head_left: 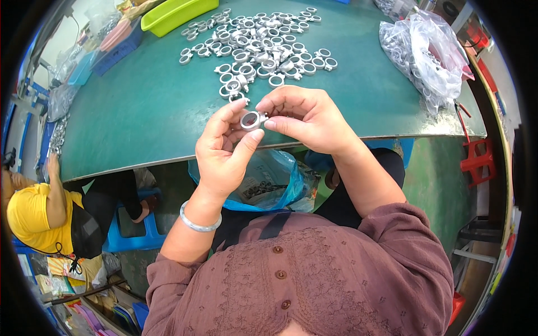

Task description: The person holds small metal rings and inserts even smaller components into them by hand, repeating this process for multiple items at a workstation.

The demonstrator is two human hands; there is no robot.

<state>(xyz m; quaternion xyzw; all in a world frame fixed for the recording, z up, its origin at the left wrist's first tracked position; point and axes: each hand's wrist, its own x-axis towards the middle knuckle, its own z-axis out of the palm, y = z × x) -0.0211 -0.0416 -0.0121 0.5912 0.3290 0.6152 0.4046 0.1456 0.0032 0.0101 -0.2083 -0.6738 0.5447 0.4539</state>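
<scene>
Between both hands, over the near edge of the green table (151,120), is a small silver metal ring clamp (243,121) with a lug on its right side. My left hand (224,143) pinches the ring between thumb and fingers. At the lug, the thumb and fingertips of my right hand (305,117) are closed; any small part between them is too small to make out. Just beyond my hands lies a loose pile of similar ring clamps (263,47), several of them close to my left fingertips.
A clear plastic bag (428,53) of metal parts sits at the table's right. Below the edge, a blue bag (269,165) hangs open with parts inside. A lime tray (176,15) stands far left. A person in yellow (42,215) sits at left. Red-handled pliers (463,115) lie at right.
</scene>
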